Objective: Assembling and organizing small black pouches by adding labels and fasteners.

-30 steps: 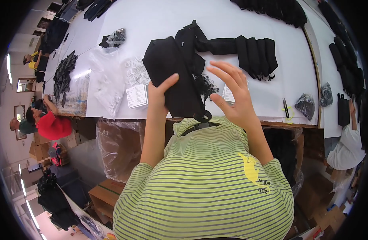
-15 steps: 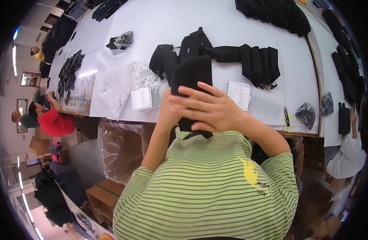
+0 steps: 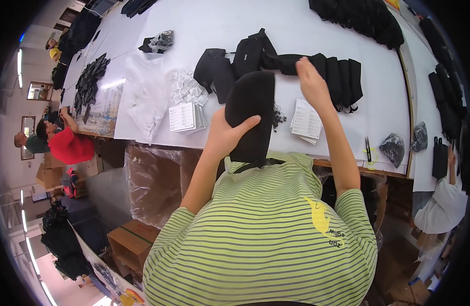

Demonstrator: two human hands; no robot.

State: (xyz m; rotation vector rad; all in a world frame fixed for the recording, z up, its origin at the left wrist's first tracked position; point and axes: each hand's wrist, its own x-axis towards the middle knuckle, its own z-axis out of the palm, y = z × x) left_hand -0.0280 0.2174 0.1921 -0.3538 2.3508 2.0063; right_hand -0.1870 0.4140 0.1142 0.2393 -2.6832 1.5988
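Observation:
Upright in front of my chest is a black fabric pouch (image 3: 251,97), its lower end close to my shirt. My left hand (image 3: 226,131) grips it from the left side, thumb laid across its face. Raised clear of the pouch, my right hand (image 3: 313,84) has its fingers stretched out and nothing visible in it. That hand is nearest a row of similar black pouches (image 3: 343,81) lying on the table. Beyond the held pouch sits a black bag-like piece (image 3: 249,55). Small dark pieces (image 3: 279,117) lie just right of the held pouch.
Printed cards are stacked left (image 3: 181,118) and right (image 3: 306,120) on the white table. Small white packets (image 3: 187,86) and a clear plastic bag (image 3: 142,97) lie left. Thread snips (image 3: 367,149) are near the right front edge. A person in red (image 3: 72,145) stands left.
My right hand has come off the pouch and moved up and to the right. The left hand still holds the pouch, whose front face is now more exposed.

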